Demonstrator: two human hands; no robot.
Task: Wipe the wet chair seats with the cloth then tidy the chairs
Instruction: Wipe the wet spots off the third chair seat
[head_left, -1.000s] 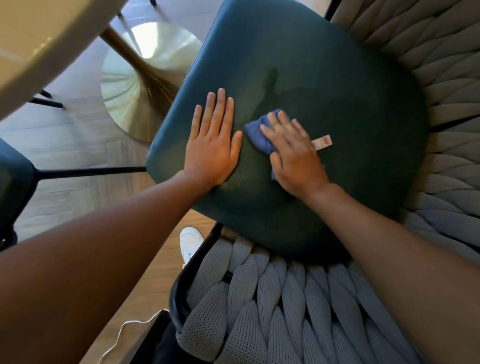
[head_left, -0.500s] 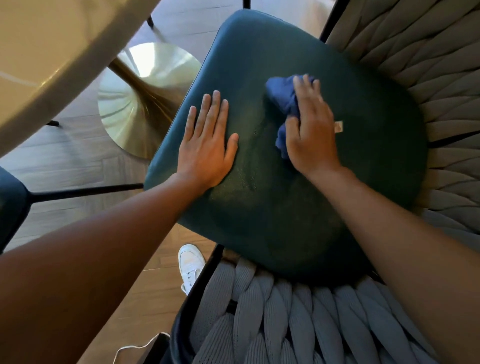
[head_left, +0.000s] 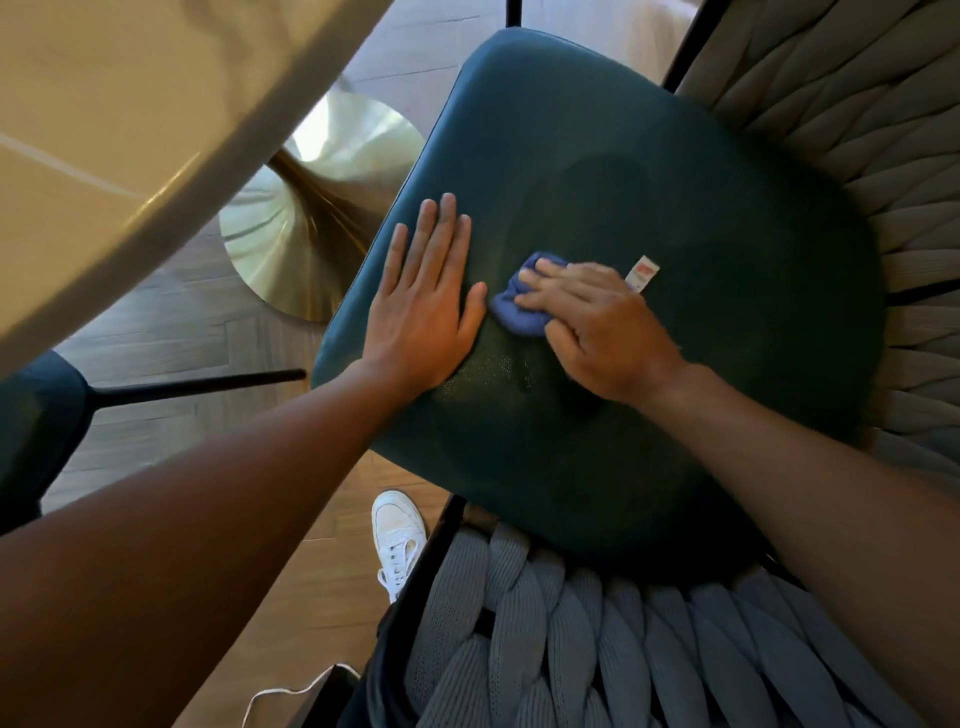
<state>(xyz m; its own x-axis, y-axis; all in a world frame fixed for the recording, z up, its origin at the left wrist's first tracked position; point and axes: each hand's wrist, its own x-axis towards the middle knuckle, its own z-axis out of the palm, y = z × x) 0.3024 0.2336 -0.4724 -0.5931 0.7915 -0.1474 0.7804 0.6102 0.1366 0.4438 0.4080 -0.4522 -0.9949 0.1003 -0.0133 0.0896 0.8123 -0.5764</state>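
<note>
Wiping is the step in hand, as I read it: my right hand (head_left: 597, 325) lies over the small bunched blue cloth (head_left: 514, 309), fingers bent down onto it and pressing it against the dark teal padded chair seat (head_left: 675, 208). I cannot tell whether the thumb grips the fabric from beneath; I would call it a pressing hold with curled fingers. A white care label (head_left: 642, 271) sticks out from under the knuckles on the far side.

My left hand (head_left: 423, 306) lies flat and spread on the same seat, holding nothing, fingers straight, bracing near the seat's left edge. Its thumb is just beside the cloth, nearly touching it.

What the next stroke turns on: the cloth sits left of the seat's middle, hard up against the bracing hand, so there is no room to sweep further left. A patch of fine droplets (head_left: 488, 371) shows on the seat just nearer to me than the cloth, below both thumbs. The broad unwiped-looking stretch lies to the right and away from me. The right hand is the one on the cloth, so I judge the stroke should pull towards me over the droplets, then run out rightward.
</note>
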